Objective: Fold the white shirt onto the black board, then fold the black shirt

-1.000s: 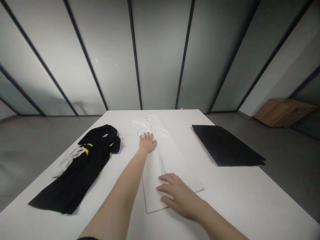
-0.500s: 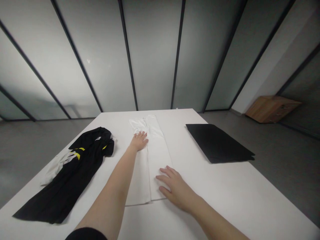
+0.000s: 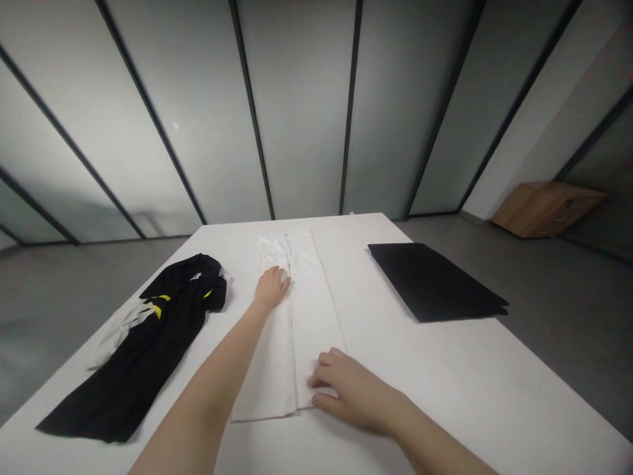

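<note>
A long white garment, probably trousers folded lengthwise (image 3: 309,330), lies flat along the middle of the white table (image 3: 445,382). My left hand (image 3: 271,288) rests palm down on its upper part, holding nothing. My right hand (image 3: 349,389) lies over the garment's near right corner, with its fingers slightly curled and no clear grip on the cloth. Left of my left arm lies a black garment with yellow marks and white fabric (image 3: 165,336).
A flat black sheet or board (image 3: 435,280) lies on the table's right side. The table's far end meets grey floor, and frosted glass panels with dark frames (image 3: 301,112) stand beyond it. A low wooden cabinet (image 3: 546,209) stands at the far right.
The white garment has gone from skewed rightward to lying straight, and its near end now reaches closer to me. My right hand has shifted toward that end. The view has turned slightly.
</note>
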Available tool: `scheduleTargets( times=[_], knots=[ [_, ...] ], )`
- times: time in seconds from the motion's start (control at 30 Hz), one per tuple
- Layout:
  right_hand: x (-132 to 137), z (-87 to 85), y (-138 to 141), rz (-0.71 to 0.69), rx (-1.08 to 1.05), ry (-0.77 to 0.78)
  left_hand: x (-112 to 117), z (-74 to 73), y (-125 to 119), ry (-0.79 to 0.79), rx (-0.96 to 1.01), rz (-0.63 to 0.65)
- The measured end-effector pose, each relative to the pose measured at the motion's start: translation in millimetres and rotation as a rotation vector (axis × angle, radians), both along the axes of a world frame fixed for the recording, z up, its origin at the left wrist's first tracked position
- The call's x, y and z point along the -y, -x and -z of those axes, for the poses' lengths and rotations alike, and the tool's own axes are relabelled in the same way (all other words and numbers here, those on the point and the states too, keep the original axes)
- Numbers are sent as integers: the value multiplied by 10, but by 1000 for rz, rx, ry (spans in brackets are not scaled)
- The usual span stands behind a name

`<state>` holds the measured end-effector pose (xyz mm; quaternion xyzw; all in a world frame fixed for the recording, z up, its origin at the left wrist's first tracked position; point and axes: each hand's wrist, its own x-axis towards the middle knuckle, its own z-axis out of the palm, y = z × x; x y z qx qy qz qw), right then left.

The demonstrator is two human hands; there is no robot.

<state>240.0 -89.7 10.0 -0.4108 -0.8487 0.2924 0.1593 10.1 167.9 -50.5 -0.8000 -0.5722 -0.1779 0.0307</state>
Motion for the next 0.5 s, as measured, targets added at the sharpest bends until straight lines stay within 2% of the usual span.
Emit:
scheduleTargets(
  times=[0.17, 0.3, 0.37, 0.43, 0.5],
  knots=[
    [108, -43, 47, -150, -30, 76, 255, 56, 41, 36, 18, 38],
    [134, 2, 101, -259, -125, 256, 432, 86, 83, 38, 3, 83],
    [89, 26, 97, -176, -176, 232, 477, 70, 81, 45, -28, 90],
    [11, 60, 66, -21, -177, 80, 488, 33, 25, 58, -45, 73],
    [-75, 111, 17, 111, -144, -67, 479, -9, -105, 99, -19, -10]
  ],
)
